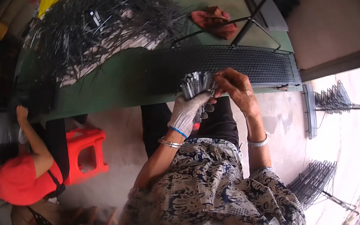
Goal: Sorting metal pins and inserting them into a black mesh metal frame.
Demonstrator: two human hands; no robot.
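My left hand (pixel 191 110), in a pale glove with a blue cuff edge, is closed round a bundle of thin dark strips (pixel 196 84). Their shiny ends stand up above my fingers, and the lower part is mostly hidden by the glove. My bare right hand (pixel 235 86) is at the bundle's right side, fingertips pinched together against it. What those fingertips hold is too small to make out. Both hands are at the near edge of the green table (pixel 107 91). Farther back on it lies a large tangled pile of similar black strips (pixel 102 28).
A black mesh rack (pixel 247 63) with thin metal bars lies along the table's right front. Behind it sits a red cloth (pixel 214 22). A red stool (pixel 86 154) and a person in a red shirt (pixel 24 177) are at left. Black wire racks (pixel 313 181) stand at right.
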